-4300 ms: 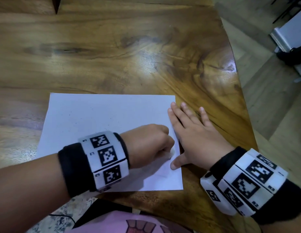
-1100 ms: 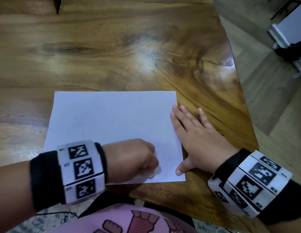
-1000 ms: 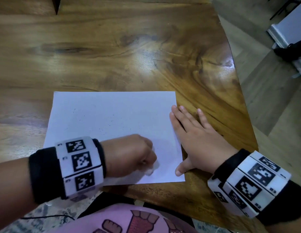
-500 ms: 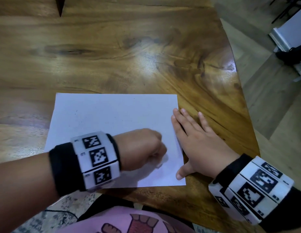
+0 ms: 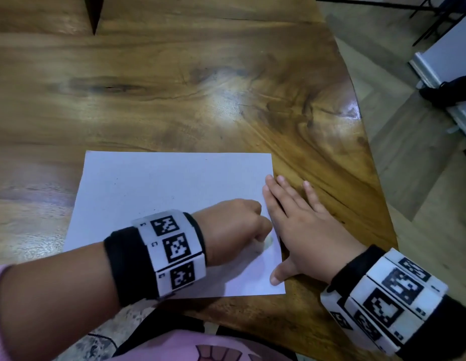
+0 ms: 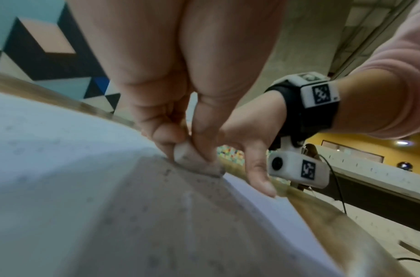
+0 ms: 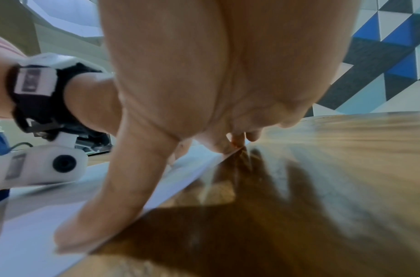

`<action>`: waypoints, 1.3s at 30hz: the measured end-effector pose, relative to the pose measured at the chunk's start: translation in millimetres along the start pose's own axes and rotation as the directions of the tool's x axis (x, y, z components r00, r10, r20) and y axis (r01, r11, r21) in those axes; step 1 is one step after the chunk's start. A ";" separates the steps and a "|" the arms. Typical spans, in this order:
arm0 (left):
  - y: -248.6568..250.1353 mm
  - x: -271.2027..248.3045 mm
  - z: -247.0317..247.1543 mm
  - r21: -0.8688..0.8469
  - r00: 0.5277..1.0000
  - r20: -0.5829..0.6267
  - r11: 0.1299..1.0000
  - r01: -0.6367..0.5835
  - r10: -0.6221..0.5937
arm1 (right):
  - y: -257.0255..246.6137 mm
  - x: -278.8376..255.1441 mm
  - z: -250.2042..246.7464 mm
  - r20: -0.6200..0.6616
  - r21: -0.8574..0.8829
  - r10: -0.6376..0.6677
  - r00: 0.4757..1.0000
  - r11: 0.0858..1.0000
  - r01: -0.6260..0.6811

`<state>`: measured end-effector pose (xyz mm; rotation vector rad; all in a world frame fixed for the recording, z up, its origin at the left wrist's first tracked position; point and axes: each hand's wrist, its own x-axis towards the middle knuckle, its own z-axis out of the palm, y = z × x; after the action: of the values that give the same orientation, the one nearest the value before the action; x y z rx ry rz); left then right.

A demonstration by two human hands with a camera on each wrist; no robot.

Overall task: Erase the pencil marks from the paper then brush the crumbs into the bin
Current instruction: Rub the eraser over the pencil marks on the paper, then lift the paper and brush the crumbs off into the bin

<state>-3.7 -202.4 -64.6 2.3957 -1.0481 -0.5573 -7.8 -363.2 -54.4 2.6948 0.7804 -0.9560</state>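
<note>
Pinched between thumb and curled fingers of the left hand [image 5: 234, 227], a small white rubber eraser [image 6: 192, 159] presses its lower face onto the white rectangular sheet of paper [image 5: 161, 194]. Contact point: near the sheet's right edge, lower half. Small grey crumbs [image 6: 204, 180] lie scattered on the paper just beside the eraser; the left wrist view is blurred, so remaining pencil marks cannot be told from crumbs.

Right hand [image 5: 305, 225] lies flat and unclenched, fingers straight, holding nothing. It straddles the paper's right edge: thumb [image 7: 102, 215] and the tip of one finger press on the sheet, the other fingers rest on the glossy brown wooden table [image 5: 174, 87]. The two hands are just beside each other, nearly touching.

Paper's near edge runs close to the table's near edge. Bare wood lies beyond the sheet's far and left edges. Table's right edge curves past the right wrist, with grey floor [image 5: 409, 165] below.
</note>
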 end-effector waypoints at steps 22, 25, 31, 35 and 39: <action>-56.6 5.7 -60.4 0.033 0.965 0.013 0.965 0.260 -0.260 | -1.5 2.1 -1.0 -0.008 0.043 0.007 1.000 0.999 -0.007; -88.8 31.4 -101.9 -0.005 0.869 -0.305 0.913 0.407 -0.389 | -1.8 3.1 -0.3 -0.002 0.045 0.009 1.000 0.999 -0.009; -117.7 56.9 -106.3 0.074 0.817 -0.291 0.840 0.538 -0.498 | -3.0 0.9 -5.9 -0.035 0.141 -0.023 0.999 0.990 0.028; -120.6 46.2 -108.1 0.053 0.795 -0.316 0.827 0.560 -0.518 | -2.2 7.9 -23.5 -0.223 0.356 0.100 0.970 0.934 -0.014; -115.8 10.8 -112.3 0.056 0.761 -0.354 0.800 0.597 -0.543 | 4.4 33.5 -37.0 -0.304 0.429 0.232 0.924 0.899 -0.085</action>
<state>128.7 -112.8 -40.2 2.8335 -0.2014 -0.2514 36.3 -340.8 -46.7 3.2958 0.4271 -0.6662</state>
